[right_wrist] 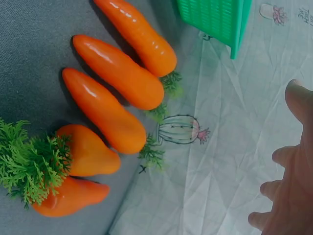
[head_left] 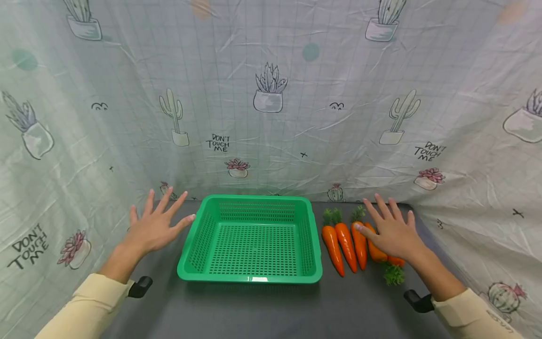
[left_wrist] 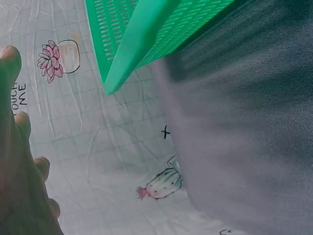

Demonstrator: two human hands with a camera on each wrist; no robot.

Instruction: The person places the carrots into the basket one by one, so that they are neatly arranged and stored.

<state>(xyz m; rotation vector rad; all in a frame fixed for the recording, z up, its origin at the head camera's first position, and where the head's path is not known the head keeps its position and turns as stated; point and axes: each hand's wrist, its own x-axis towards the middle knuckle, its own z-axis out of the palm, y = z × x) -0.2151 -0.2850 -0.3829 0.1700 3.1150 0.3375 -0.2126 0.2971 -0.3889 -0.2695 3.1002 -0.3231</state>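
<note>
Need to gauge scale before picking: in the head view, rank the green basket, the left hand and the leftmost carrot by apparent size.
1. Green perforated plastic basket, clearly largest.
2. Left hand, open and spread.
3. Leftmost orange toy carrot, narrowest; its length looks close to the hand's, so that gap is unsure.

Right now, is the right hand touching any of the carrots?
Apart. The right wrist view shows the right hand held with open fingers clear of the carrots, patterned cloth showing between them; the head view alone only overlaps them.

Glossy plastic carrots [right_wrist: 112, 73], perforated plastic basket [head_left: 254, 278], matt grey tabletop [head_left: 275, 310]
</note>
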